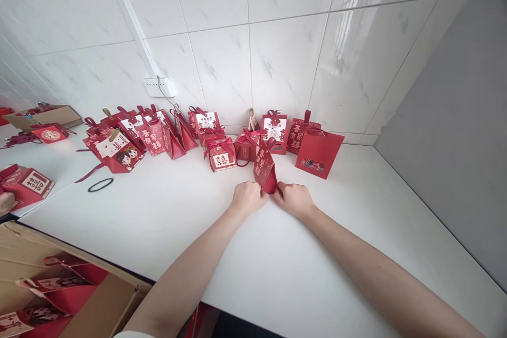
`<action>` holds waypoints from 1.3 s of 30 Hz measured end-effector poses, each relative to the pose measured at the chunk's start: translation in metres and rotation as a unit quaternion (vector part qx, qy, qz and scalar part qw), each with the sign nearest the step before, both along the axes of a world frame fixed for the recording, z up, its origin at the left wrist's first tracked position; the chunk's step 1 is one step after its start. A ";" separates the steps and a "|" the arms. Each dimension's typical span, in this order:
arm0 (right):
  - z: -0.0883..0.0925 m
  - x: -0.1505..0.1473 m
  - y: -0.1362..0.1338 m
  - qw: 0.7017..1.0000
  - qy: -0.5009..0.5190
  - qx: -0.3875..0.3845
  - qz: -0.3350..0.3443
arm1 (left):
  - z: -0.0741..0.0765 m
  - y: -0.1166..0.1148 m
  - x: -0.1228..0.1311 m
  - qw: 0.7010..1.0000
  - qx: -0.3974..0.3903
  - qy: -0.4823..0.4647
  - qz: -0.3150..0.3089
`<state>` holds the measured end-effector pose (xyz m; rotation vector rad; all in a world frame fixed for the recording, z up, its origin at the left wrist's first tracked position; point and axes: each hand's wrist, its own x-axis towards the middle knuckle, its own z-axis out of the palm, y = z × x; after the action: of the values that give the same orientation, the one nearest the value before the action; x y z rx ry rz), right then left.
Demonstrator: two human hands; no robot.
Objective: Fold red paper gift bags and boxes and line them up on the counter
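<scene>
A red gift box (pixel 266 170) with a ribbon loop on top and pale characters on its side stands on the white table in front of me. My left hand (pixel 249 198) is closed at its lower left edge. On the opposite lower edge, my right hand (pixel 295 199) is closed too. Both hands press in at the base, fingertips partly hidden. Right behind stand a red box with a bow (pixel 221 156) and another bow-tied box (pixel 247 143). To the right, a plain red box with a cut-out window (pixel 320 153) leans slightly.
Several red gift boxes (pixel 152 134) line the tiled wall. A black ring (pixel 100 185) lies on the table (pixel 158 222). At lower left, a cardboard carton (pixel 106 306) holds more boxes. Another person's hand (pixel 7 203) touches a red box (pixel 31 187) at the left edge.
</scene>
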<state>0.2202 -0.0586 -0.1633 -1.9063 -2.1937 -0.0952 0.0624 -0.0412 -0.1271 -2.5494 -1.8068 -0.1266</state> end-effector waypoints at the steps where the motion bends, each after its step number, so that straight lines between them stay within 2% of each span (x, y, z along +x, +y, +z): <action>1: 0.000 0.001 0.000 1.000 0.003 0.015 -0.008 | 0.003 0.000 -0.003 1.000 0.013 -0.001 -0.014; 4: 0.001 0.002 0.003 0.997 0.007 0.074 -0.029 | 0.011 -0.001 -0.008 0.997 0.059 -0.016 -0.042; 7: 0.001 0.001 0.008 0.995 0.001 0.102 0.002 | 0.013 0.000 -0.007 0.995 0.081 -0.019 -0.054; 11: -0.002 -0.001 0.009 0.995 0.000 0.096 0.030 | 0.006 0.001 -0.004 0.997 0.068 -0.012 -0.045; 15: -0.005 -0.004 0.007 0.996 0.014 0.087 0.008 | -0.001 0.004 -0.002 0.998 0.050 -0.018 -0.016; 19: -0.007 -0.006 0.007 0.996 0.023 0.087 0.006 | -0.005 0.006 -0.001 0.998 0.048 -0.031 -0.020; 22: -0.009 -0.002 0.005 0.992 0.046 0.113 0.044 | -0.004 0.009 -0.006 0.997 0.045 -0.055 -0.022; 25: -0.007 0.004 0.001 0.977 0.109 0.144 0.111 | 0.002 0.015 -0.021 0.990 0.074 -0.114 0.040; 27: -0.006 0.009 0.002 0.961 0.192 0.173 0.096 | 0.008 0.022 -0.035 0.969 0.116 -0.194 0.102; 29: -0.007 0.014 0.008 0.931 0.304 0.196 0.049 | 0.012 0.029 -0.046 0.932 0.126 -0.317 0.121; 31: -0.011 0.019 0.017 0.887 0.419 0.190 0.025 | 0.011 0.036 -0.051 0.883 0.074 -0.454 0.092; 33: -0.019 0.024 0.027 0.848 0.511 0.141 0.027 | 0.004 0.041 -0.050 0.831 0.013 -0.555 0.047; 36: -0.029 0.028 0.038 0.816 0.574 0.048 0.054 | -0.012 0.049 -0.041 0.780 -0.038 -0.625 -0.010; 39: -0.032 0.029 0.040 0.791 0.604 0.015 0.098 | -0.025 0.055 -0.037 0.735 -0.100 -0.669 -0.042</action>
<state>0.2487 -0.0182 -0.1951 -1.0838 -1.3801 0.8679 0.0250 0.0135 -0.1517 -2.7708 -1.8514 -2.4009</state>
